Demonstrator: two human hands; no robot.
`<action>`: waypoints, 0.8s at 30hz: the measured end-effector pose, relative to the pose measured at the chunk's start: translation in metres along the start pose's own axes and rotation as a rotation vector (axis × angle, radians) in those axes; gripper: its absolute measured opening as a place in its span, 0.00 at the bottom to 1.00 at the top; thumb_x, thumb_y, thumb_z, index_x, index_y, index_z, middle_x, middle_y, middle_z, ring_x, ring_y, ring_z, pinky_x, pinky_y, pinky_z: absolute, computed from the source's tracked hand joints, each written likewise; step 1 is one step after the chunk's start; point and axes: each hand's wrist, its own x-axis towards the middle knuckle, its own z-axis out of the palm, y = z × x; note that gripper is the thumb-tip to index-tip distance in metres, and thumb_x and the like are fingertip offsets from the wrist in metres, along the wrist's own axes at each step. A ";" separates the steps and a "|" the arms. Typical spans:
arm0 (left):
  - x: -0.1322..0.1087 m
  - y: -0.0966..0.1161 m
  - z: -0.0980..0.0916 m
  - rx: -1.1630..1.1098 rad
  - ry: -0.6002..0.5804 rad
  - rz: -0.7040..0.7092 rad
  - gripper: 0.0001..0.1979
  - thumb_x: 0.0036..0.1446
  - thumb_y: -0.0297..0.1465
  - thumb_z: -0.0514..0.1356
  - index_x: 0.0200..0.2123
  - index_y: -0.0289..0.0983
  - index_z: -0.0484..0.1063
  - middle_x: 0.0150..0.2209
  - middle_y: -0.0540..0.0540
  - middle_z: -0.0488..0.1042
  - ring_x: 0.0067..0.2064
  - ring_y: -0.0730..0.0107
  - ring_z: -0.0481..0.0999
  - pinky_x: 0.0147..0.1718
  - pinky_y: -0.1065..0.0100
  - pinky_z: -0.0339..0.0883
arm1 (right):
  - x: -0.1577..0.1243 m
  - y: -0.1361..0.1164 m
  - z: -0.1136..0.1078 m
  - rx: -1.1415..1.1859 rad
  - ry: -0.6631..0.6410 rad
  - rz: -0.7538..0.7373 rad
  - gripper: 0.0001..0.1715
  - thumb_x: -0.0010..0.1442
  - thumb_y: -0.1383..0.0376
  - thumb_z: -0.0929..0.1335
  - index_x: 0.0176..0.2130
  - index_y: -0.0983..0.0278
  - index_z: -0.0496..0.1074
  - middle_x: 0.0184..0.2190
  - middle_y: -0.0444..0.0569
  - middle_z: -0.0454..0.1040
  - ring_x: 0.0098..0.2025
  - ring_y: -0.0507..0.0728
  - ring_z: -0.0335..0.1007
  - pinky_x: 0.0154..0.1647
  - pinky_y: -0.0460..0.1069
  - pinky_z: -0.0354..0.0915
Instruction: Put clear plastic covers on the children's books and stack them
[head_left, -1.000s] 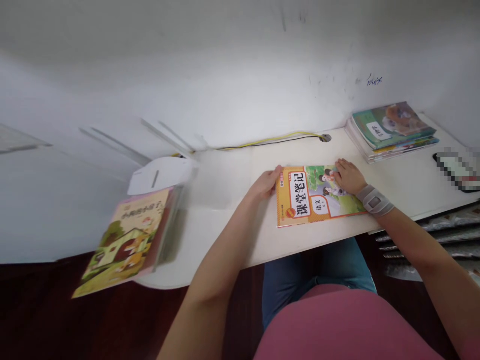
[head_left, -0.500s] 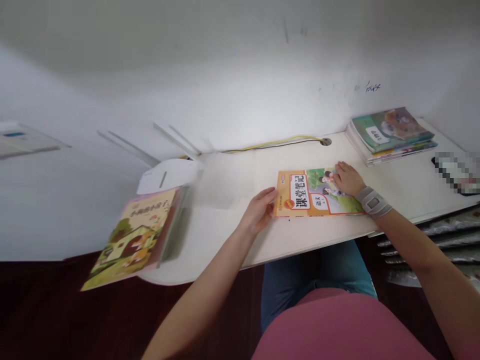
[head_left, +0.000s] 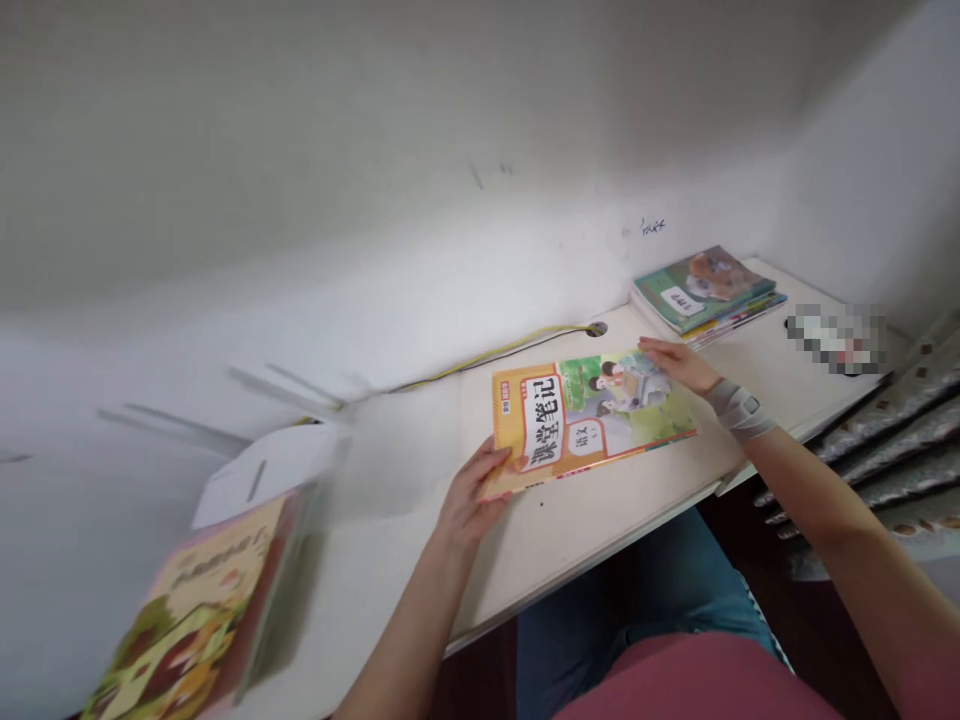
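Note:
An orange and green workbook [head_left: 585, 415] with large Chinese characters is raised off the white desk [head_left: 600, 510], tilted up at its near left corner. My left hand [head_left: 472, 490] grips that lower left corner, thumb on the cover. My right hand [head_left: 675, 365], with a grey band on the wrist, lies with fingers stretched flat on the book's far right edge.
A stack of books [head_left: 701, 290] sits at the desk's far right corner. A yellow cable [head_left: 480, 360] runs along the wall to a hole. At the left stand upright books [head_left: 195, 620] by a white holder [head_left: 270, 475]. A blurred dark object [head_left: 836, 340] lies at right.
My left hand slid down the book's left edge to its near corner and lifted it off the desk. The view swung left and down.

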 end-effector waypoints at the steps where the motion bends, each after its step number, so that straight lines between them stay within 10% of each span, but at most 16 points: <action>1: 0.006 0.000 0.009 -0.015 -0.025 0.010 0.18 0.44 0.23 0.63 0.42 0.34 0.72 0.39 0.45 0.80 0.34 0.66 0.80 0.32 0.70 0.76 | 0.001 0.001 -0.014 0.071 0.085 0.028 0.20 0.66 0.63 0.59 0.50 0.67 0.73 0.55 0.52 0.72 0.56 0.54 0.68 0.57 0.52 0.64; 7: 0.083 -0.013 0.112 -0.166 -0.222 0.076 0.17 0.51 0.20 0.57 0.44 0.34 0.72 0.43 0.44 0.79 0.40 0.66 0.79 0.40 0.68 0.74 | -0.013 0.028 -0.067 0.421 0.646 0.253 0.18 0.63 0.65 0.58 0.28 0.65 0.72 0.26 0.43 0.78 0.31 0.47 0.73 0.35 0.43 0.70; 14: 0.193 -0.022 0.248 -0.230 -0.222 0.039 0.23 0.55 0.17 0.51 0.52 0.39 0.67 0.45 0.43 0.79 0.38 0.67 0.80 0.38 0.62 0.75 | -0.033 0.056 -0.028 0.463 0.784 0.352 0.18 0.60 0.53 0.58 0.28 0.61 0.65 0.20 0.42 0.70 0.20 0.50 0.67 0.19 0.44 0.63; 24: 0.243 -0.041 0.281 -0.189 -0.072 -0.011 0.26 0.48 0.13 0.52 0.50 0.35 0.69 0.39 0.44 0.80 0.40 0.62 0.81 0.43 0.57 0.75 | -0.035 0.044 -0.004 0.228 0.458 0.152 0.15 0.58 0.55 0.63 0.38 0.62 0.71 0.32 0.48 0.74 0.30 0.54 0.69 0.33 0.49 0.65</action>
